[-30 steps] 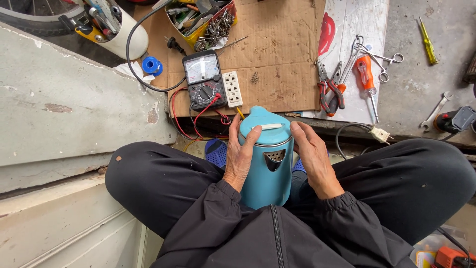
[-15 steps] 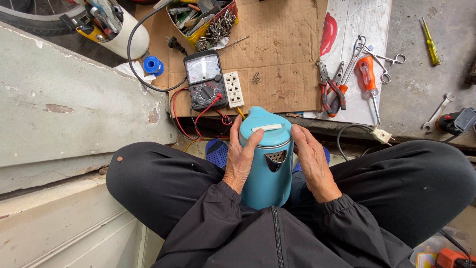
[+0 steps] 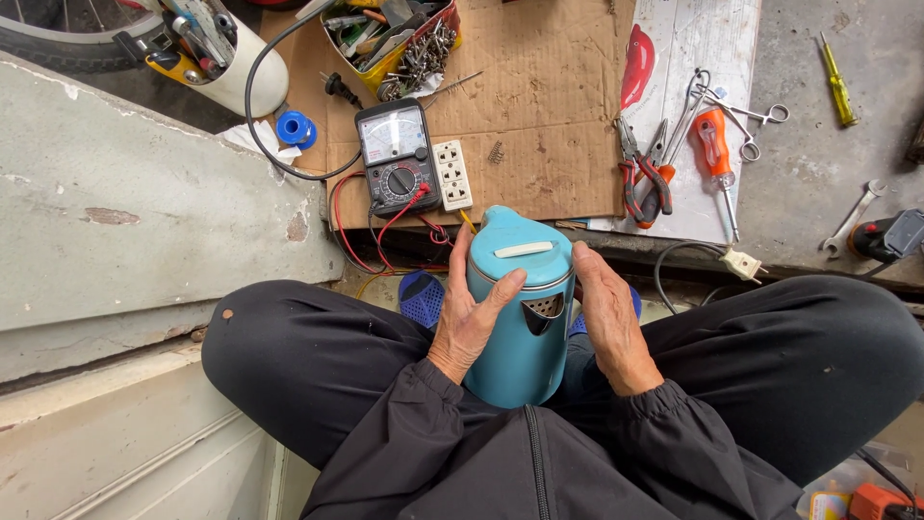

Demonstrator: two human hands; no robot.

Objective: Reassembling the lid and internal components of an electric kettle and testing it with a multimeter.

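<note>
While sitting cross-legged: a person holds one tall, round, light blue plastic kettle point(image 3: 520, 308) upright in the lap, between two black trouser legs.
Kettle's long way: it runs from the lap up toward the camera, lid on top, spout hole facing the person.
Left hand point(image 3: 469, 318): open, fingers spread apart, flat against the kettle's left side, thumb on the lid edge.
Right hand point(image 3: 608, 323): open, fingers close together, flat against the kettle's right side.
Blue slipper point(image 3: 422, 297): one, on the ground just past the left knee.
Black dial meter point(image 3: 397, 157): one, on the brown cardboard sheet point(image 3: 549, 116), with red and black wires.
White socket block point(image 3: 451, 175): one, just beside the meter.
Red-handled pliers point(image 3: 643, 178): two, side by side.
Orange screwdriver point(image 3: 714, 149): one, next to the pliers.
Yellow screwdriver point(image 3: 835, 67): one, far right on the grey floor.
</note>
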